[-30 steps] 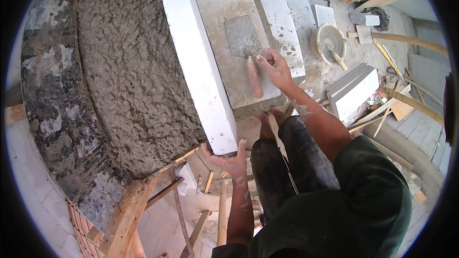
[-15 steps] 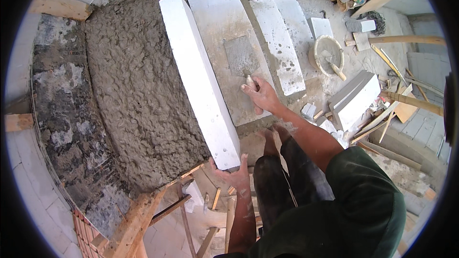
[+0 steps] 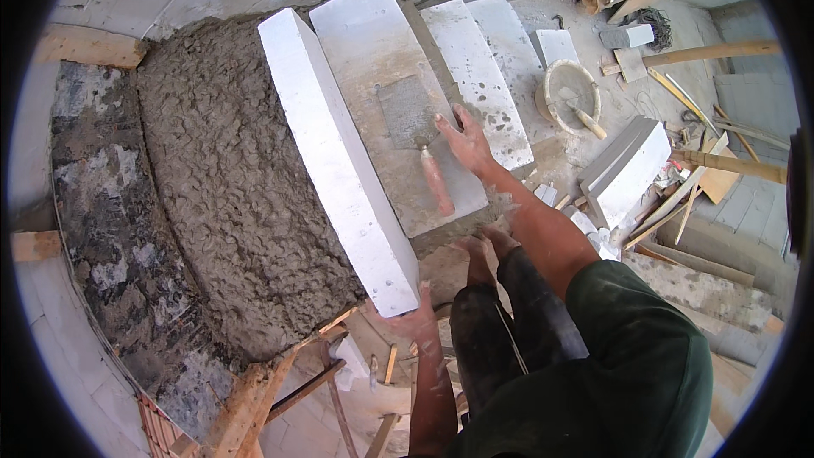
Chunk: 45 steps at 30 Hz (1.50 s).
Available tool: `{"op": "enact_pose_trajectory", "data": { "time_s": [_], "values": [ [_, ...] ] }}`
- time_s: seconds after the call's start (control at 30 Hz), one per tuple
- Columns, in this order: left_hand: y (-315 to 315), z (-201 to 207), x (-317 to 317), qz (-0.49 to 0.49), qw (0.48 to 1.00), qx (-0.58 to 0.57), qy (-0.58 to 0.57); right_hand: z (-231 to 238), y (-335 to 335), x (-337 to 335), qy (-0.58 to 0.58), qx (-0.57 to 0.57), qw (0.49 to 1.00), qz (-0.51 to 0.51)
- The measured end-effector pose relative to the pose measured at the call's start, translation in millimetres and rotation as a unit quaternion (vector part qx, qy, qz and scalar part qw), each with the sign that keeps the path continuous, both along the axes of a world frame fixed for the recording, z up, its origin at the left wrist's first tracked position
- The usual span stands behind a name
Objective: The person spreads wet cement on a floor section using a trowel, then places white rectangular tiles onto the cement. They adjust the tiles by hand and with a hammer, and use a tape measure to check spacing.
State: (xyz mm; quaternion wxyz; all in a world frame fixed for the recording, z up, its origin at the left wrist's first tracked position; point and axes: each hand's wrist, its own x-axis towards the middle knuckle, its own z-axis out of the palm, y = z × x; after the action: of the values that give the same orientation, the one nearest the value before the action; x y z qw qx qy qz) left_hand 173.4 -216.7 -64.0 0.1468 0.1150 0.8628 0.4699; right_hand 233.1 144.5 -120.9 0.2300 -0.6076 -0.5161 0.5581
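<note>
Reading the view as a clock with 12 at its top, a long white aerated-concrete block (image 3: 339, 170) runs from 11 o'clock down to 6. It lies between the wet, lumpy concrete (image 3: 237, 178) at 9 o'clock and a mortar-smeared slab (image 3: 365, 42) toward 12, perhaps set there as an edge to the wet mix.

The left hand (image 3: 415, 322) cups the block's near end at 6 o'clock, thumb up against its right side and the other fingers around toward its left. Whether those fingers press together I cannot tell, since they are partly hidden. A hold at the end seems meant to steady the block while keeping the palm off the mix.

The right hand (image 3: 465, 140) is at 1 o'clock, holding nothing, its thumb and index finger spread apart above the slab's right margin; whether it touches the slab I cannot tell. Just to its left lies a trowel (image 3: 435, 182), blade flat on the slab and reddish handle pointing to 5 o'clock, probably so the grip faces the person.

A bucket (image 3: 543, 106) stands at 2 o'clock with a tool handle (image 3: 592, 125) leaning over its rim, handy for grasping. Stacked slabs (image 3: 632, 170) lean together at 3 o'clock, and timber boards (image 3: 254, 407) border the concrete's near edge at 7 o'clock, presumably as formwork.
</note>
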Motion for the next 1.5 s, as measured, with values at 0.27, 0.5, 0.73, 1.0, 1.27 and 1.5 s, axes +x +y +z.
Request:
{"op": "enact_pose_trajectory", "data": {
  "time_s": [0.27, 0.5, 0.73, 1.0, 1.27, 1.5],
  "values": [
    [0.9, -2.8, 7.1, 0.012, 0.98, -0.16, 0.117, 10.3, -5.6, -18.1, -0.048, -0.002, 0.999, 0.026],
    [0.8, 2.2, 9.4, 0.022, 0.979, -0.191, 0.071, 3.3, -9.2, -18.4, -0.096, 0.02, 0.994, 0.047],
    [-10.8, -1.8, 7.1, -0.004, 0.975, -0.219, 0.048, -6.4, -12.8, -15.6, -0.101, 0.078, 0.99, 0.057],
    [3.3, 12.2, 5.2, -0.013, 0.983, -0.169, 0.075, -0.5, -12.8, -20.6, -0.124, 0.087, 0.986, 0.069],
    [12.7, -0.7, 18.5, 0.013, 0.992, -0.1, 0.077, -8.0, -16.5, -19.2, -0.14, 0.094, 0.982, 0.083],
    [11.4, -15.7, 7.1, -0.055, 0.984, -0.142, 0.088, -10.5, -19.9, -20.8, -0.137, 0.119, 0.981, 0.071]
  ]
}}
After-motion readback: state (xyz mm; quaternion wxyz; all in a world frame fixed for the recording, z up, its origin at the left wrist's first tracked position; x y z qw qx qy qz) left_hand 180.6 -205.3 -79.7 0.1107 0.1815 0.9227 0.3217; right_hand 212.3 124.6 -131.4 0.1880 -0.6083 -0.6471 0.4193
